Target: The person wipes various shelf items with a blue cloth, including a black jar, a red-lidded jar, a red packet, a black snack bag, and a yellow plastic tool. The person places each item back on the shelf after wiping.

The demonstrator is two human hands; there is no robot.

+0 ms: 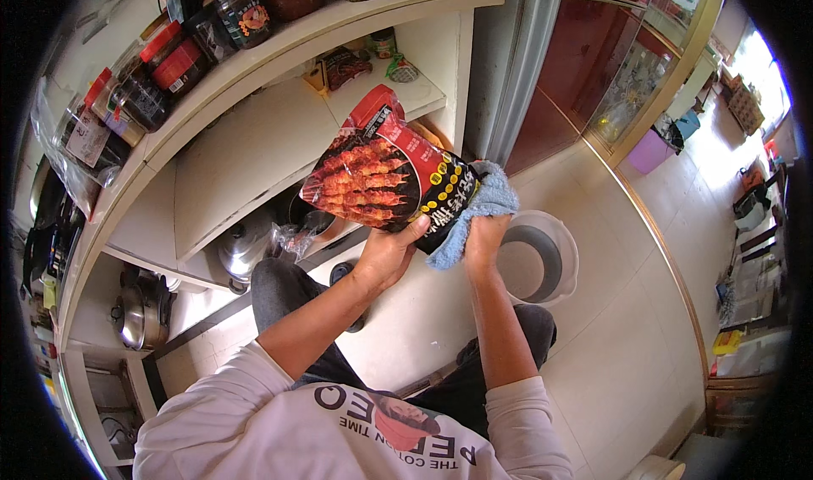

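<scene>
A red and black plastic food packet [375, 175], printed with a picture of meat skewers, is held up in front of the low shelf. My left hand [390, 251] grips its near edge, the thumb lying on the printed face. In my right hand [488, 235] is a light blue terry cloth [492, 191], pressed against the packet's right end. The cloth wraps over that end and hides part of it. Below my right hand, a white plastic bucket [568, 258] with grey inside stands on the tiled floor.
Red-lidded jars [174, 61] line the countertop [305, 32]. A few packets [346, 67] and a small jar [383, 43] sit on the shelf [254, 143] beneath. Lidded metal pots [136, 308] are lower left. A glass-paned sliding door [635, 67] and a purple bin [651, 146] are on the right.
</scene>
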